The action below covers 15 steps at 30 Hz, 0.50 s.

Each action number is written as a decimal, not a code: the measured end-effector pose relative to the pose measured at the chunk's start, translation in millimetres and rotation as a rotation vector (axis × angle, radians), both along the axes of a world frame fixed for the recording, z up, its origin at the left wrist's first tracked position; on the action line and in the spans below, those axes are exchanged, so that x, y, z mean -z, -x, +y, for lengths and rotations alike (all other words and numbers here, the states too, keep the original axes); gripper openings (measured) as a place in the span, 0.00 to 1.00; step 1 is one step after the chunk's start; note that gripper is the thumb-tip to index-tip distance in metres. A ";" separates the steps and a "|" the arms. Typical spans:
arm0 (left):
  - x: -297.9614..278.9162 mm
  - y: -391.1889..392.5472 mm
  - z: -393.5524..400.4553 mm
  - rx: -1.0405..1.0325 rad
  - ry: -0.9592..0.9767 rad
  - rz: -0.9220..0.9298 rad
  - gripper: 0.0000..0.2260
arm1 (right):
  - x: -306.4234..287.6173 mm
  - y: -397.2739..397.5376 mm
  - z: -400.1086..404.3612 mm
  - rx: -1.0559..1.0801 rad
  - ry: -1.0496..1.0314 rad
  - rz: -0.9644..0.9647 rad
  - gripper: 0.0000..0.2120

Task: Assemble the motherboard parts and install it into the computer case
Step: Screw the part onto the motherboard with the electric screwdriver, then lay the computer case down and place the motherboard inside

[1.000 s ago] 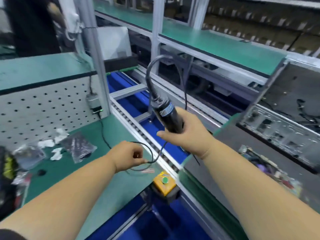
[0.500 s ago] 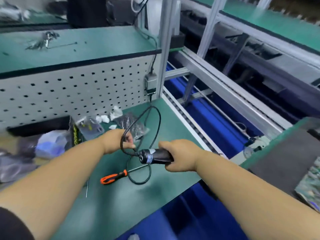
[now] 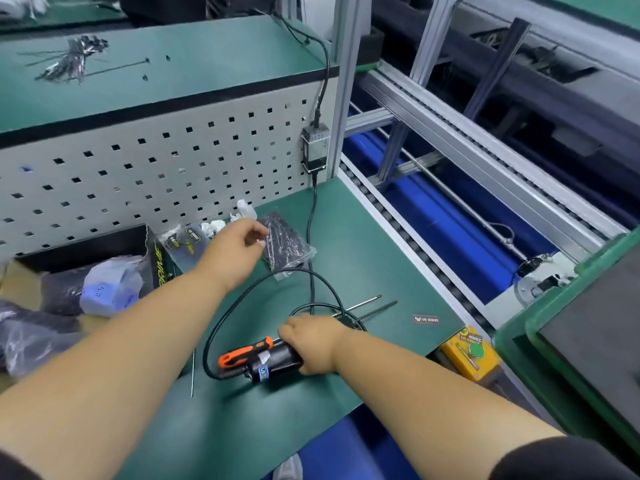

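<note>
Head view: right hand (image 3: 313,342) grips the electric screwdriver (image 3: 273,363) lying on the desk (image 3: 363,244); left hand (image 3: 235,252) hovers loosely parted beyond it. Neither motherboard nor case is clearly visible, so installation seems unfinished.

1. This is a factory work station where things get put together.
2. A green bench (image 3: 363,244) has a grey board full of little square holes (image 3: 156,174) standing behind it.
3. A long metal track with small rollers (image 3: 408,237) runs beside the bench.
4. Tools lie on the bench: an electric screwdriver (image 3: 273,362) with a black cord (image 3: 221,323) and an orange-handled screwdriver (image 3: 242,353).
5. A yellow button box (image 3: 469,351) sits at the bench edge.
</note>
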<state>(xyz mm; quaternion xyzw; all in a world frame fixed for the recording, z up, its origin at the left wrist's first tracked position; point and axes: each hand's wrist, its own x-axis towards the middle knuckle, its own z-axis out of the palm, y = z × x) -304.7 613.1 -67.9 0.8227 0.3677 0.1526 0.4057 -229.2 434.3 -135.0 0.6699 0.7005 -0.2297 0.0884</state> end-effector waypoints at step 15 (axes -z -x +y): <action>-13.2 -79.9 -102.7 0.365 -0.083 -0.026 0.07 | -37.3 -65.6 -63.4 0.251 -0.237 0.140 0.21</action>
